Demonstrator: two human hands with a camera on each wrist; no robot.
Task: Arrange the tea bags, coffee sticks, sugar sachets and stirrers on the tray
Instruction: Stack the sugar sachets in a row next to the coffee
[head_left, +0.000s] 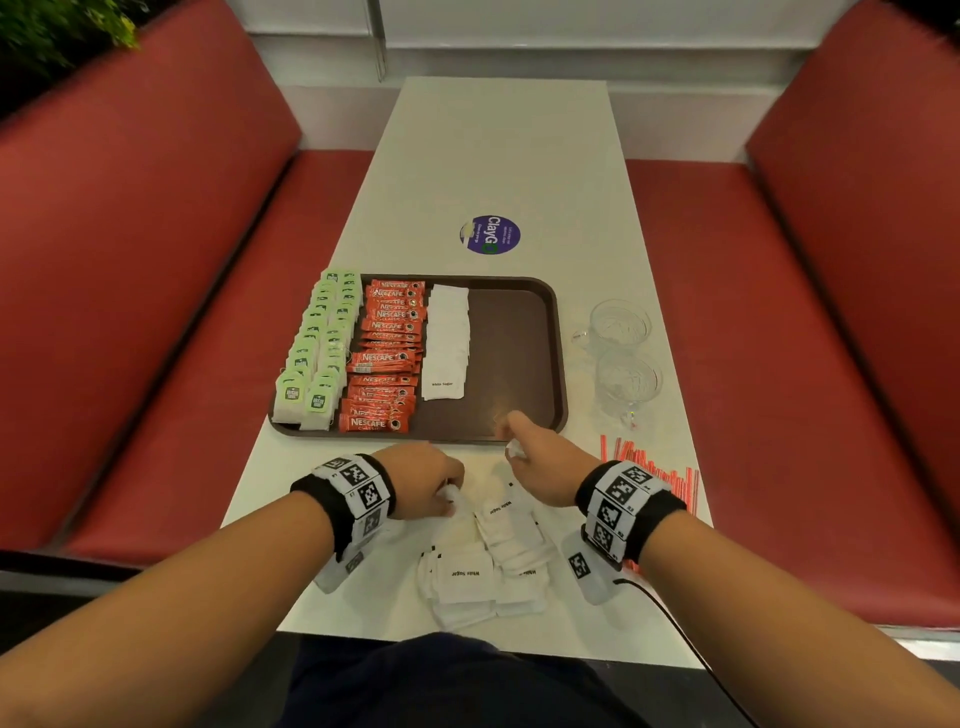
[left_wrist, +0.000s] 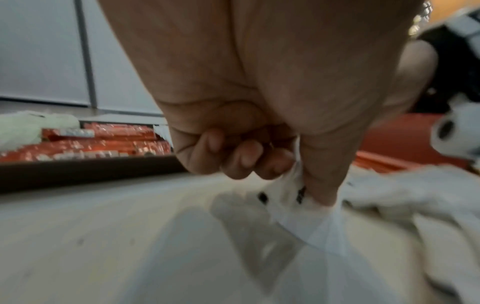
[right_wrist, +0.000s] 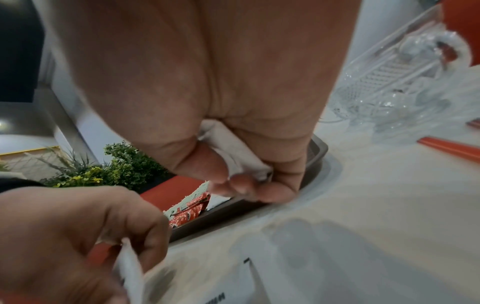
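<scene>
A brown tray (head_left: 514, 332) holds green tea bags (head_left: 319, 343) on its left, red coffee sticks (head_left: 387, 353) beside them, then a column of white sugar sachets (head_left: 447, 343). Loose sugar sachets (head_left: 483, 561) lie in a heap on the table near me. My left hand (head_left: 431, 486) pinches a white sachet (left_wrist: 298, 207) at the heap's left edge. At the tray's near rim, my right hand (head_left: 524, 447) is curled round another white sachet (right_wrist: 233, 152). Red stirrers (head_left: 660, 473) lie on the table to the right.
Two clear glass mugs (head_left: 621, 353) stand right of the tray. A round purple sticker (head_left: 490, 235) lies on the white table (head_left: 498, 156) beyond it. Red bench seats (head_left: 156, 260) flank the table on both sides.
</scene>
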